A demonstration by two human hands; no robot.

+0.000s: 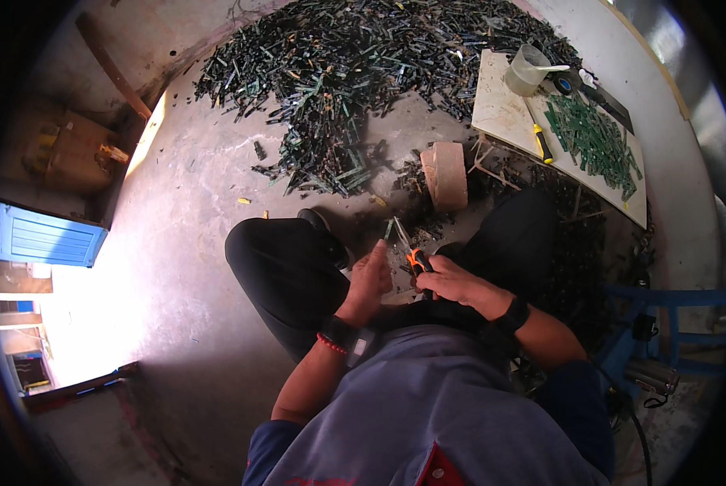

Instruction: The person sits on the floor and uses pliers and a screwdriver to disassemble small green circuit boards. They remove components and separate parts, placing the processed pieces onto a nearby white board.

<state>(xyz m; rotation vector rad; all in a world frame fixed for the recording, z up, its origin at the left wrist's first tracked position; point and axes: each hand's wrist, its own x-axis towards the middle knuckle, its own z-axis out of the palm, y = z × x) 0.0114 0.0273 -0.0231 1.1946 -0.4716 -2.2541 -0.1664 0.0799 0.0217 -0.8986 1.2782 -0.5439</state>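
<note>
My left hand (370, 276) pinches a narrow green strip (389, 229), possibly a piece of circuit board, pointing away from me. Beside it, my right hand (451, 280) grips long-nose pliers (418, 260) with orange and black handles. The slim metal jaws reach up close to the strip's right side; whether they touch it is too small to tell. Both hands are between my knees, above the floor. Just beyond them stands a pale pinkish block (446, 176) with dark scraps around its base.
A large heap of dark strips (338, 79) covers the floor ahead. At right, a white board (496, 91) bears a pile of green strips (593, 143), a yellow-black screwdriver (542, 143), a plastic cup (525, 70) and a tape roll (562, 85). A blue frame (672, 297) stands at my right.
</note>
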